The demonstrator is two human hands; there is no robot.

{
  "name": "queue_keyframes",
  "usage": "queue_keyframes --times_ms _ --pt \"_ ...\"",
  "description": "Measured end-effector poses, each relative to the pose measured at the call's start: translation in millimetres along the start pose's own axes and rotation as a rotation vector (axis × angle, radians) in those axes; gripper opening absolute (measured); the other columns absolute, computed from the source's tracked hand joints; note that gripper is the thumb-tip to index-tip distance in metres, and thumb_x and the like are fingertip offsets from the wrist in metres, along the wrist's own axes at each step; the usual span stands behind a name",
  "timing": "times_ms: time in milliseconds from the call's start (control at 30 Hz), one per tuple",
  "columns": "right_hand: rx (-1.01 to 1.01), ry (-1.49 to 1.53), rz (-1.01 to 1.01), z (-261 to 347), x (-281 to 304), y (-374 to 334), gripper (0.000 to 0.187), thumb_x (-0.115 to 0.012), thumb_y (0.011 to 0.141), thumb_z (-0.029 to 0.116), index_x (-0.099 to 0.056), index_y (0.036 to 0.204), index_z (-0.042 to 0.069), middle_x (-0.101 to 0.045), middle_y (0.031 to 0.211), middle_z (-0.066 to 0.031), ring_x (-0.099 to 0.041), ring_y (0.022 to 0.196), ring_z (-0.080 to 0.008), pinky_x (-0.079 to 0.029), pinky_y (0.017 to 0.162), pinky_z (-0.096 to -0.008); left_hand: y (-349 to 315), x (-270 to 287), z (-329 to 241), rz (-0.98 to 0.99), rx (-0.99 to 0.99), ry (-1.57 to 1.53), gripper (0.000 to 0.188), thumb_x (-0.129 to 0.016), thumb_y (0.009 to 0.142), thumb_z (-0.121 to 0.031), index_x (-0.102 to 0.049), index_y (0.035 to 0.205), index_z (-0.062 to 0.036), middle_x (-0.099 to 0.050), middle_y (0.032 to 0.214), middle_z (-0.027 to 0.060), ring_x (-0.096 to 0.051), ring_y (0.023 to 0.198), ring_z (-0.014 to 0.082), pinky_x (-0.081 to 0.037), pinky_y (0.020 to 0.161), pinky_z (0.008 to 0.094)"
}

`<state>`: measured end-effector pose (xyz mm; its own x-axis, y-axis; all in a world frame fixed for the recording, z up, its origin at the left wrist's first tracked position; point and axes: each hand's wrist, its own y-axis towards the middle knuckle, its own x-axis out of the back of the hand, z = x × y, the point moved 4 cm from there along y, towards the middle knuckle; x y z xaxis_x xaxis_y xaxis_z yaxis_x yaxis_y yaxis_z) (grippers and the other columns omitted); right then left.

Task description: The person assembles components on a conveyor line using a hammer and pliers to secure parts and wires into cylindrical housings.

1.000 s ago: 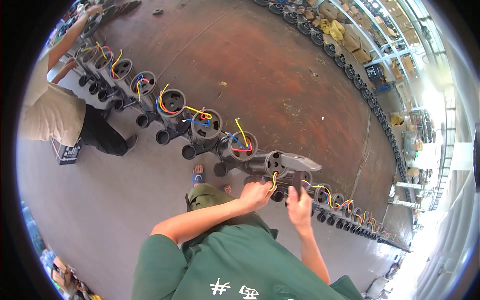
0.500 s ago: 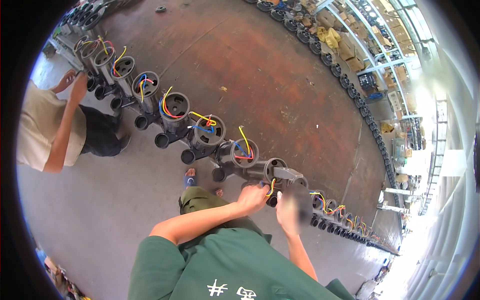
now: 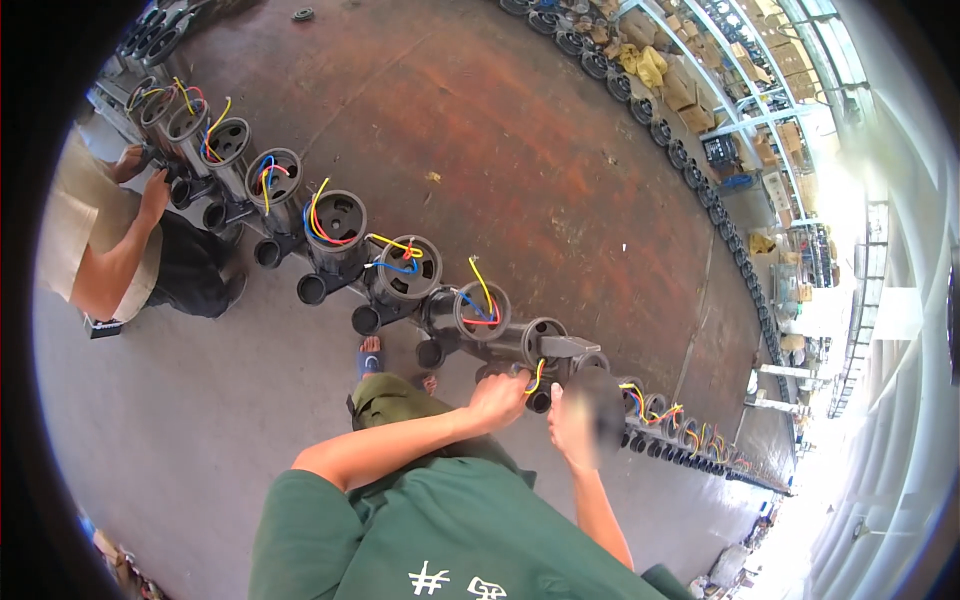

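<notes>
Head view shows a near round case (image 3: 541,338), dark grey with holes in its end, and some wires (image 3: 539,375), yellow and red, hang down from its lower edge. The left hand (image 3: 500,400) is just below and left of the near round case, its fingers curled in against the wires, maybe so they don't flop about; I can't tell if they are pinched. The right hand (image 3: 570,430) is below and right of the case, but a dark blur (image 3: 602,415) hides its fingers, so I can't tell what it grips. A flat grey piece (image 3: 568,346) pokes out at the case's right side. Left of the case, a row of other cases (image 3: 404,267) has mouths facing up, perhaps so the coloured wires inside are easy to reach. Another person (image 3: 105,245) is well left of the case.
</notes>
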<state>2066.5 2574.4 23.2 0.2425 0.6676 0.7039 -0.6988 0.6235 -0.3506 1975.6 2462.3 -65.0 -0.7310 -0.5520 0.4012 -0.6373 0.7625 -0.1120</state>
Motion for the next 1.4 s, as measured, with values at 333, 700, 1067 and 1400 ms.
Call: queue_keyframes --times_ms 333,700,1067,1400 --pt "0.230 0.063 -0.114 29 5 -7 0.051 -0.046 0.108 0.051 -0.052 0.079 0.009 -0.047 0.060 0.0042 -0.041 0.049 -0.0051 -0.032 0.043 -0.0241 1 -13 11 0.118 0.218 -0.418 0.018 -0.050 0.096 -0.016 -0.055 0.110 -0.0053 -0.066 0.091 0.0310 -0.061 0.090 0.0551 -0.046 0.077 0.0615" --pt "-0.023 0.279 0.015 40 20 -10 0.053 -0.045 0.107 0.055 -0.051 0.079 0.010 -0.045 0.060 0.0049 -0.041 0.051 -0.0049 -0.032 0.044 -0.0224 -2 -3 7 -0.029 0.189 -0.402 0.021 -0.052 0.100 -0.021 -0.060 0.105 -0.0030 -0.066 0.092 0.0288 -0.062 0.088 0.0514 -0.048 0.073 0.0566" --pt "-0.230 0.418 0.084 51 22 -13 0.054 -0.043 0.105 0.060 -0.050 0.083 0.012 -0.040 0.058 0.0074 -0.036 0.045 -0.0027 -0.029 0.039 -0.0213 9 2 7 -0.071 0.195 -0.390 0.059 -0.061 0.099 -0.051 -0.059 0.072 0.0011 -0.061 0.072 0.0260 -0.059 0.071 0.0486 -0.045 0.063 0.0499" --pt "-0.382 0.427 0.137 39 13 -10 0.049 -0.048 0.106 0.053 -0.052 0.081 0.012 -0.043 0.060 0.0076 -0.036 0.049 -0.0020 -0.026 0.041 -0.0206 9 -4 13 -0.034 0.293 -0.436 0.064 -0.055 0.102 -0.057 -0.057 0.072 0.0006 -0.058 0.062 0.0139 -0.058 0.057 0.0232 -0.046 0.059 0.0403"
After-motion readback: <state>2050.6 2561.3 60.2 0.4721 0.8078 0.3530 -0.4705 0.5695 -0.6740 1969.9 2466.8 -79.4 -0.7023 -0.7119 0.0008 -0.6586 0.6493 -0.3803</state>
